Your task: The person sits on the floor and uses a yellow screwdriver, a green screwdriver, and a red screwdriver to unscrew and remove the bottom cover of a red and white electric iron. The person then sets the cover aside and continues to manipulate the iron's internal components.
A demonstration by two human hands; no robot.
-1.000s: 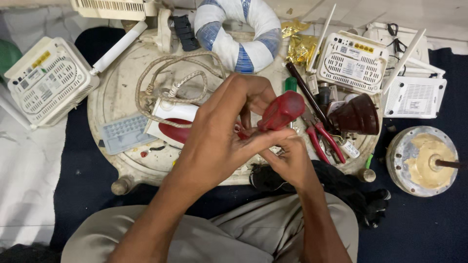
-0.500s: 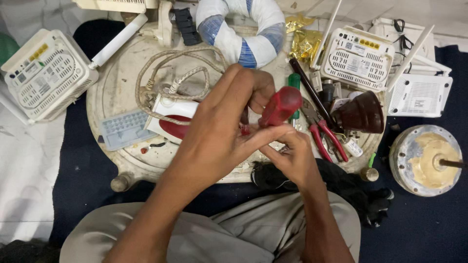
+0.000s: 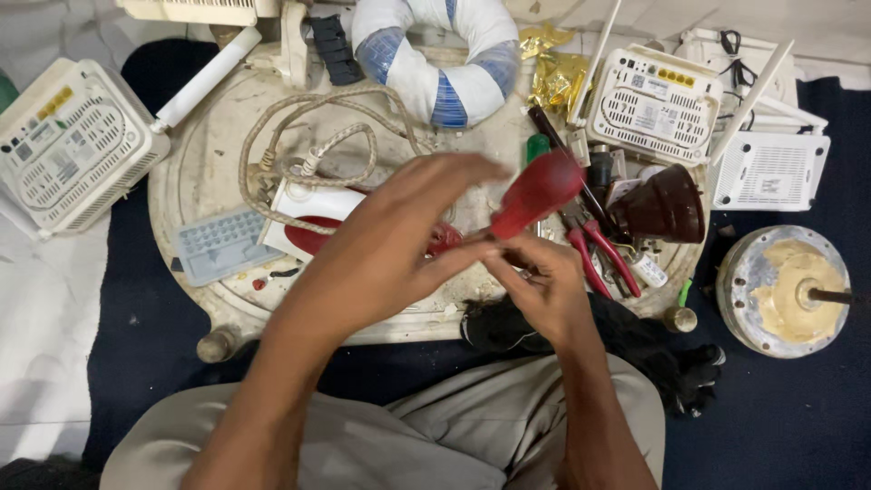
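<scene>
A red-handled screwdriver (image 3: 537, 192) is steadied by the left hand (image 3: 390, 245), fingers spread, while something small, hidden, is pinched beneath it by the right hand (image 3: 544, 286), above the round white bench (image 3: 209, 163).

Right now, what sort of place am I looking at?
Probably an informal electronics repair spot on the floor: white routers beside a low round work table, red-handled pliers, and a red-handled screwdriver in the hands.
</scene>
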